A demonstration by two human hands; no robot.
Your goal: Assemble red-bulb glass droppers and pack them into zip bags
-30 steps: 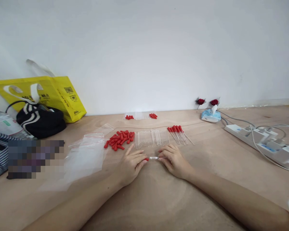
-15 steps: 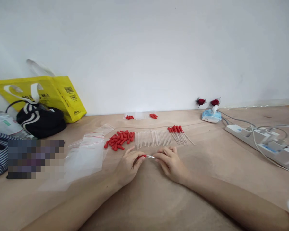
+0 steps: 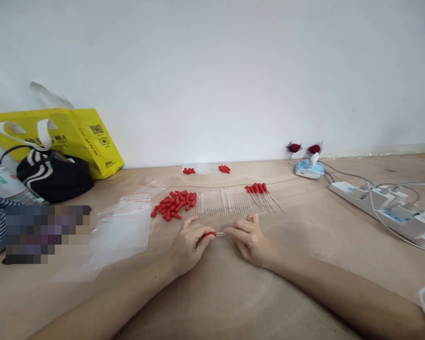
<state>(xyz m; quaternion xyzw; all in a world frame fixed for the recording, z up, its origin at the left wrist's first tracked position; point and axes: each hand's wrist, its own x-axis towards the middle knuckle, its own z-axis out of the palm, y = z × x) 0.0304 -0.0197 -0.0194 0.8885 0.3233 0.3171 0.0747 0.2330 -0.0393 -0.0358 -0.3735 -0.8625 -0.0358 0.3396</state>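
Note:
My left hand (image 3: 194, 242) pinches a red rubber bulb (image 3: 209, 234) between thumb and fingers. From the bulb a thin glass dropper tube (image 3: 220, 234) runs to my right hand (image 3: 250, 240), whose fingers are closed on its other end. The tube lies level, and its far tip is hidden by the fingers. Beyond my hands lies a row of loose glass tubes (image 3: 223, 202). Left of the row is a pile of red bulbs (image 3: 172, 204). To its right lie several droppers with red bulbs fitted (image 3: 259, 190).
Clear zip bags (image 3: 127, 226) lie at the left. Bagged red bulbs and tubes (image 3: 206, 168) rest by the wall. A yellow bag (image 3: 102, 151) and a black striped bag (image 3: 56, 177) stand far left. At right are a tissue pack (image 3: 309, 170) and a power strip (image 3: 378, 208) with cables.
The view has shifted slightly. Both hands stay near the same place, still holding the bulb and tube in line between them.

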